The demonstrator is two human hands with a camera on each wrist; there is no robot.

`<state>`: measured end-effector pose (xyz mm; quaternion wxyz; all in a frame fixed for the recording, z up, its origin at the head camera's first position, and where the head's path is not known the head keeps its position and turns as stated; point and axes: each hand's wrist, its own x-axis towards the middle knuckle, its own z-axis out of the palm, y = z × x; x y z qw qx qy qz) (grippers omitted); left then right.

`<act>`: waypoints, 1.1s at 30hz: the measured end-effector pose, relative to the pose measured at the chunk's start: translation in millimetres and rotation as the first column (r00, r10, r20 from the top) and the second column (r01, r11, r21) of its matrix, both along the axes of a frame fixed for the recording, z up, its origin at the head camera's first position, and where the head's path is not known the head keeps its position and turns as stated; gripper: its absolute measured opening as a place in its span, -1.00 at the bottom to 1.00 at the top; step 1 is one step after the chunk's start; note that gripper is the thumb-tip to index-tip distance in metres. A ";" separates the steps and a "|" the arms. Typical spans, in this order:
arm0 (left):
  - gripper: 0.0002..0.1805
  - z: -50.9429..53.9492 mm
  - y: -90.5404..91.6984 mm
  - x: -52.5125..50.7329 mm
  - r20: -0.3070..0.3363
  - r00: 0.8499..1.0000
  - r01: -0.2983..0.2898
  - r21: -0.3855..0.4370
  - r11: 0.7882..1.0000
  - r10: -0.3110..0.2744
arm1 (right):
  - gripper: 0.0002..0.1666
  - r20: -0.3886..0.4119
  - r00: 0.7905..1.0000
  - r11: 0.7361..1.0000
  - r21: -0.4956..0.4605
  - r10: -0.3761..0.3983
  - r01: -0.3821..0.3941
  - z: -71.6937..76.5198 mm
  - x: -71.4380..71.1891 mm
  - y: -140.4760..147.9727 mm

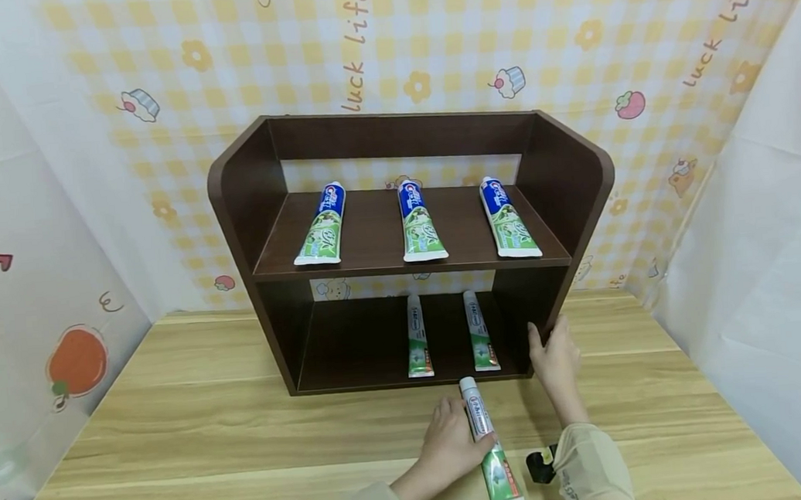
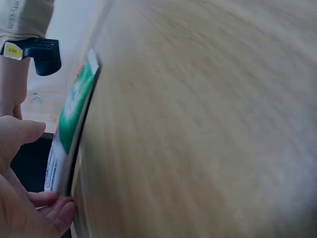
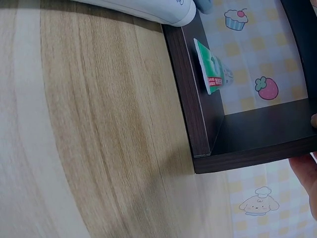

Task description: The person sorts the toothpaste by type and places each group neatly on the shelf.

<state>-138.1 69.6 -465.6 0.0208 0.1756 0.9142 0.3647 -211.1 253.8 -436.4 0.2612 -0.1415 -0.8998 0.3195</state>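
Note:
A green and white toothpaste tube (image 1: 503, 479) lies on the table before the shelf, its cap towards it. My left hand (image 1: 449, 442) is at the tube's left side. In the left wrist view, fingertips (image 2: 62, 213) touch the tube (image 2: 74, 111) near its cap end, while the thumb stands apart above it. My right hand (image 1: 558, 359) grips the right side panel of the dark brown two-tier shelf (image 1: 416, 269), thumb inside and fingers outside. Two similar tubes, one in the middle (image 1: 417, 338) and one to its right (image 1: 479, 333), lie on the lower tier.
Three blue and green toothpaste tubes, left (image 1: 322, 228), middle (image 1: 421, 221) and right (image 1: 510, 219), lie spaced out on the upper tier. A black wrist camera (image 1: 541, 466) sits by the right sleeve. Behind the wooden table (image 1: 213, 457) hangs a checkered cloth (image 1: 427, 39).

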 end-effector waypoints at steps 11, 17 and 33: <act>-0.25 -8.4 12.5 -1.1 -0.033 0.996 -0.088 -0.031 0.996 0.087 | -0.65 -0.034 0.999 1.000 0.015 -0.007 0.008 1.2 -0.8 -1.5; -0.46 -2.3 12.3 -1.1 0.135 0.990 -0.046 0.099 0.994 0.032 | -0.65 -0.040 0.999 1.000 0.019 -0.011 0.012 2.3 -1.3 -1.8; -0.80 1.9 12.1 -1.3 0.220 0.975 -0.027 0.201 0.979 -0.018 | -0.64 -0.006 1.000 1.000 0.008 0.004 -0.004 0.0 0.8 0.2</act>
